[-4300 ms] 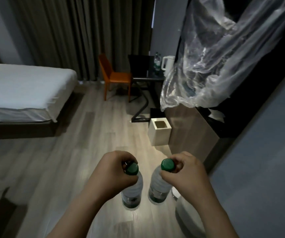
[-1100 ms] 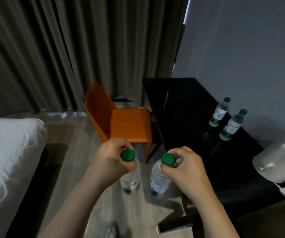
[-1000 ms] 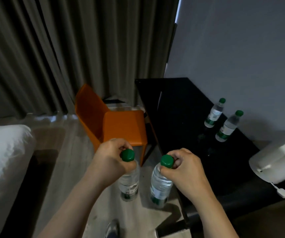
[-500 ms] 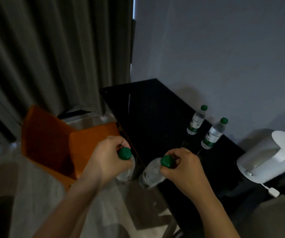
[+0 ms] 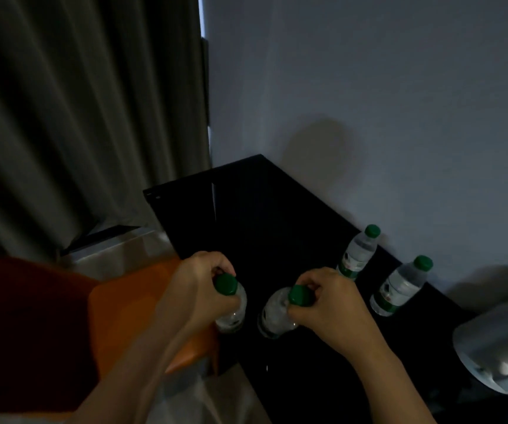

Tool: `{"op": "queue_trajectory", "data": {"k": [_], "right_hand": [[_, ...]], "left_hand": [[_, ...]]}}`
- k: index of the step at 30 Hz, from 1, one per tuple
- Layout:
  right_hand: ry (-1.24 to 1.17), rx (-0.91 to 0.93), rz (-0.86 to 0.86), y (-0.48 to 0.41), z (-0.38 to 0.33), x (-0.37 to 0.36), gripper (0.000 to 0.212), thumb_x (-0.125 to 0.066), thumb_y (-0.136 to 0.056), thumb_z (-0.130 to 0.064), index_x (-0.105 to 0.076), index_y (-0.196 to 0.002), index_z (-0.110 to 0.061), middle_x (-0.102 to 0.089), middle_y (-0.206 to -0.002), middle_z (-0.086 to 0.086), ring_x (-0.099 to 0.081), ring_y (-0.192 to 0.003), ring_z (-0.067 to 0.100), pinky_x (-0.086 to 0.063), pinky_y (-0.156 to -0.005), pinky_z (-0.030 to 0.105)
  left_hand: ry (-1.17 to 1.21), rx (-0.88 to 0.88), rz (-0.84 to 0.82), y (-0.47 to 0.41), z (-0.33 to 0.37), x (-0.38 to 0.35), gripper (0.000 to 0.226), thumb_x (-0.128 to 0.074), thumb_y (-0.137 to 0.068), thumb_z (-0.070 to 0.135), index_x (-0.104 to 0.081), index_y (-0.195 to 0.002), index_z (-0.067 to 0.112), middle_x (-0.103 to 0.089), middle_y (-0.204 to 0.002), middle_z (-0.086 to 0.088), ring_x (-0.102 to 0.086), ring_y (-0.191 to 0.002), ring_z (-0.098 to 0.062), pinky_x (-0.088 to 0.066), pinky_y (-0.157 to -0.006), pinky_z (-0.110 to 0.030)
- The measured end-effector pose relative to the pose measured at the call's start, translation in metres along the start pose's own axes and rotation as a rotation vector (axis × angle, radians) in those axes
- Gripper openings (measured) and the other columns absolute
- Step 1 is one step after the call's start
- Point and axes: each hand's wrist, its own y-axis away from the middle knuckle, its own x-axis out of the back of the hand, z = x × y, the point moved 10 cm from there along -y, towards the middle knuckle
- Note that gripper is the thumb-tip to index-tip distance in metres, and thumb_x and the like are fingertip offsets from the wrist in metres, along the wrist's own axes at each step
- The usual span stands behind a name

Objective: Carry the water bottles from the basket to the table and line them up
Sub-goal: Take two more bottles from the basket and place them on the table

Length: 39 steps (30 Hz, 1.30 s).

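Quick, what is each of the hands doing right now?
Left hand: closed around the neck of a green-capped water bottle.
Right hand: closed around the neck of a second green-capped bottle.

orange chair [image 5: 130, 313], grey curtain [image 5: 78, 117], white kettle [image 5: 500, 341]

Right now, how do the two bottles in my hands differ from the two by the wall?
The held bottles hang by their necks from the left hand and right hand; the wall bottles stand free on the table. All four have green caps.
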Motion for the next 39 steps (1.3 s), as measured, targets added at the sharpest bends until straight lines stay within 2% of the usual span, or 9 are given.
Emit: {"op": "queue_trajectory", "data": {"k": [6,11,14,16,21,26,30,34,39], "right_hand": [[0.014,-0.048,0.091,-0.052,0.018,0.017,0.023,-0.077,-0.059,-0.026,-0.064,-0.079,-0.024,-0.056,-0.082,-0.007,-0.056,-0.066,0.005,-0.043,-0.053,0.016],[0.000,-0.130,0.100,-0.086,0.041,0.020,0.017,-0.075,-0.058,-0.027,-0.062,-0.067,-0.022,-0.057,-0.072,-0.005,-0.053,-0.055,0.004,-0.041,-0.049,0.018],[0.014,-0.188,0.109,-0.098,0.053,0.019,0.016,-0.074,-0.060,-0.027,-0.062,-0.067,-0.020,-0.058,-0.065,-0.002,-0.050,-0.052,0.004,-0.040,-0.048,0.019],[0.016,-0.234,0.136,-0.104,0.060,0.024,0.016,-0.076,-0.060,-0.025,-0.063,-0.068,-0.021,-0.060,-0.068,-0.002,-0.055,-0.057,0.006,-0.046,-0.050,0.023],[0.094,-0.288,0.198,-0.123,0.071,0.033,0.014,-0.075,-0.064,-0.020,-0.063,-0.071,-0.023,-0.059,-0.070,-0.009,-0.058,-0.065,0.003,-0.044,-0.052,0.014],[0.127,-0.357,0.209,-0.146,0.083,0.037,0.016,-0.073,-0.064,-0.021,-0.064,-0.078,-0.020,-0.061,-0.081,-0.004,-0.058,-0.068,0.006,-0.051,-0.059,0.023],[0.100,-0.423,0.221,-0.154,0.096,0.040,0.015,-0.074,-0.067,-0.019,-0.065,-0.079,-0.020,-0.061,-0.084,-0.004,-0.060,-0.070,0.009,-0.055,-0.062,0.032],[0.112,-0.421,0.234,-0.157,0.101,0.040,0.021,-0.074,-0.071,-0.023,-0.065,-0.090,-0.021,-0.060,-0.090,-0.006,-0.061,-0.077,0.008,-0.056,-0.068,0.031],[0.117,-0.472,0.265,-0.161,0.113,0.039,0.030,-0.075,-0.071,-0.025,-0.063,-0.098,-0.023,-0.058,-0.093,-0.010,-0.061,-0.079,0.005,-0.057,-0.069,0.029]], "left_hand": [[-0.009,0.016,-0.044,-0.065,-0.008,-0.015,0.027,-0.077,-0.062,0.011,-0.064,-0.082,0.022,-0.058,-0.089,0.003,-0.059,-0.079,-0.009,-0.045,-0.060,-0.019],[0.043,-0.003,-0.161,-0.115,-0.012,-0.035,0.026,-0.077,-0.065,0.006,-0.063,-0.080,0.022,-0.060,-0.093,-0.003,-0.059,-0.085,-0.017,-0.052,-0.074,-0.038],[0.035,-0.020,-0.253,-0.148,-0.013,-0.050,0.025,-0.077,-0.065,0.009,-0.066,-0.087,0.016,-0.059,-0.096,-0.002,-0.059,-0.088,-0.014,-0.053,-0.078,-0.035],[0.042,-0.028,-0.297,-0.170,-0.015,-0.058,0.026,-0.078,-0.065,0.009,-0.066,-0.088,0.017,-0.058,-0.097,-0.001,-0.057,-0.089,-0.012,-0.051,-0.079,-0.030],[0.034,-0.093,-0.332,-0.228,-0.013,-0.078,0.025,-0.079,-0.063,0.010,-0.066,-0.082,0.018,-0.058,-0.091,0.005,-0.058,-0.084,-0.009,-0.047,-0.070,-0.019],[0.020,-0.121,-0.344,-0.275,-0.013,-0.098,0.022,-0.076,-0.063,0.009,-0.067,-0.081,0.017,-0.058,-0.091,0.002,-0.059,-0.081,-0.010,-0.052,-0.072,-0.025],[0.003,-0.140,-0.386,-0.304,-0.013,-0.119,0.023,-0.076,-0.064,0.007,-0.067,-0.084,0.014,-0.058,-0.093,-0.001,-0.058,-0.083,-0.014,-0.045,-0.069,-0.022],[-0.024,-0.158,-0.421,-0.320,-0.015,-0.139,0.022,-0.075,-0.066,0.006,-0.067,-0.086,0.013,-0.057,-0.093,0.000,-0.058,-0.083,-0.014,-0.042,-0.065,-0.017],[-0.070,-0.138,-0.438,-0.329,-0.019,-0.155,0.020,-0.073,-0.068,0.007,-0.066,-0.084,0.015,-0.056,-0.094,0.001,-0.058,-0.084,-0.015,-0.047,-0.070,-0.024]]}}
